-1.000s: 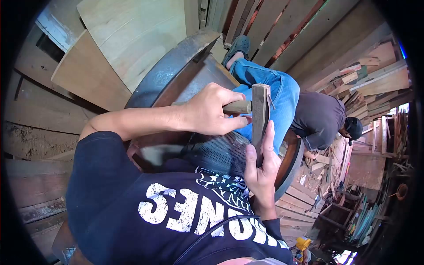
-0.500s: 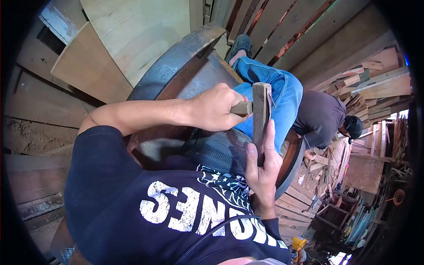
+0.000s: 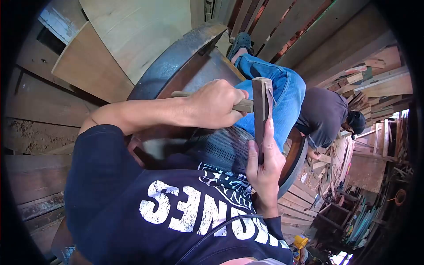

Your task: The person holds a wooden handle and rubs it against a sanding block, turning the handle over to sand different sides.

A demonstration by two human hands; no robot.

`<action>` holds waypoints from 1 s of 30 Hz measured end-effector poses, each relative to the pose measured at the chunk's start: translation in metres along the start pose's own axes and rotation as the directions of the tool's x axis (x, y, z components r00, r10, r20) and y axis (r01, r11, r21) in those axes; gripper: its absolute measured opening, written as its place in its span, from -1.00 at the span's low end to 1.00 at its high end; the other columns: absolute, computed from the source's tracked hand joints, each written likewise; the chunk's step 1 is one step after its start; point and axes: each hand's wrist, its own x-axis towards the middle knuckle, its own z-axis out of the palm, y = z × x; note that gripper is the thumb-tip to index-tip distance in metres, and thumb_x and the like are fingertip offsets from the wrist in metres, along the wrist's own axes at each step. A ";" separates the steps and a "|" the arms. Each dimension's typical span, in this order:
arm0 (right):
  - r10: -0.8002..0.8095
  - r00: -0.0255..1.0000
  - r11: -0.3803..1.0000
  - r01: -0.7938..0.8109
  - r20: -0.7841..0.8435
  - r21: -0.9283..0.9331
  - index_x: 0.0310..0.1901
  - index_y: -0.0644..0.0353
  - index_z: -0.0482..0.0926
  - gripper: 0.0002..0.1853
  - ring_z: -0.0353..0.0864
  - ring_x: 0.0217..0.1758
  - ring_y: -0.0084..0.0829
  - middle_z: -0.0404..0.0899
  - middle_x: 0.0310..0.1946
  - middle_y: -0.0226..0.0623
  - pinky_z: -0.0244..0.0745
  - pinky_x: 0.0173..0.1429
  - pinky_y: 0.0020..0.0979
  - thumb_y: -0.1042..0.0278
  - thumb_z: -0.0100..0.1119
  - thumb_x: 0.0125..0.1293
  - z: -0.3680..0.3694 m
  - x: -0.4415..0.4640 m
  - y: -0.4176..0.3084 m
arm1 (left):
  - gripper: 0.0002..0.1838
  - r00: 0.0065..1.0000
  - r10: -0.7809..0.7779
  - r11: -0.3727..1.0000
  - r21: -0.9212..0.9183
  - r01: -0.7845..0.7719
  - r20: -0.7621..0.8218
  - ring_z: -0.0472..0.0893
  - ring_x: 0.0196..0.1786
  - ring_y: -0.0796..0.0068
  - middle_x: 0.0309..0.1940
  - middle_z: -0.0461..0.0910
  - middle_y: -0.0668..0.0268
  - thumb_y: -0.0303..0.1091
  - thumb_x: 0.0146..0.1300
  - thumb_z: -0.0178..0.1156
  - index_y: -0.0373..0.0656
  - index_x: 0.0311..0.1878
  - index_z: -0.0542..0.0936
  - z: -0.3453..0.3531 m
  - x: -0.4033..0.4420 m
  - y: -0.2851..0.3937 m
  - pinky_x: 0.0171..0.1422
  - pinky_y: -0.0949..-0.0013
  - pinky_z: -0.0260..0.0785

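My left hand [image 3: 216, 104] is closed around a short wooden stick [image 3: 244, 105], its knuckles up. One end of the stick meets, or nearly meets, the side of an upright wooden block [image 3: 260, 115]; the other end sticks out behind my wrist. My right hand [image 3: 266, 165] grips the lower part of the block, thumb on one side and a finger stretched along the other. A thin metal blade [image 3: 270, 95] shows in a slot near the block's top. Dark mesh fabric [image 3: 227, 148] lies below the hands.
A large curved wooden piece [image 3: 165, 70] stands beyond my left arm. Pale boards [image 3: 141, 31] lean at the upper left. At the right, another person in a dark shirt [image 3: 322, 115] bends over wood scraps [image 3: 324, 159]. A dark frame [image 3: 333, 216] lies lower right.
The stick has turned in my left hand: its rear end, hidden half a second ago, shows again behind the wrist. My right hand keeps its grip on the block.
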 end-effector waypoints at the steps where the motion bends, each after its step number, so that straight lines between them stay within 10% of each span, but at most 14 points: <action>1: 0.004 1.000 1.000 -0.004 0.007 -0.016 0.40 0.27 0.35 -0.35 0.59 -0.47 -0.18 0.59 -0.34 -0.05 0.50 -0.36 -0.25 0.60 0.24 0.25 0.000 0.000 0.000 | -0.77 1.000 0.003 1.000 0.004 -0.003 0.004 0.66 -0.40 -0.14 -0.57 0.58 -0.15 -0.35 0.09 0.28 -0.39 -0.36 0.62 0.000 0.000 0.000 -0.23 -0.01 0.51; 27: 0.120 0.991 0.978 -0.130 0.064 0.166 0.44 0.47 0.20 -0.36 0.72 -0.26 -0.19 0.65 -0.13 0.14 0.58 -0.06 -0.32 0.62 0.13 0.34 0.004 -0.004 -0.005 | -0.79 0.997 0.029 1.000 0.008 -0.028 -0.065 0.66 -0.42 -0.14 -0.60 0.57 -0.14 -0.39 0.04 0.26 -0.40 -0.38 0.60 -0.001 0.003 0.001 -0.26 0.00 0.51; 30: 0.188 0.975 0.911 -0.219 0.121 0.349 0.56 0.34 -0.18 -0.25 0.37 -0.61 -0.66 0.48 -0.54 -0.37 0.30 -0.49 -0.60 0.50 -0.02 0.47 0.005 -0.008 -0.003 | -0.82 0.998 -0.028 0.995 -0.097 0.023 -0.052 0.65 -0.42 -0.14 -0.59 0.58 -0.12 -0.38 0.07 0.25 -0.36 -0.41 0.59 -0.006 0.005 0.007 -0.27 0.01 0.50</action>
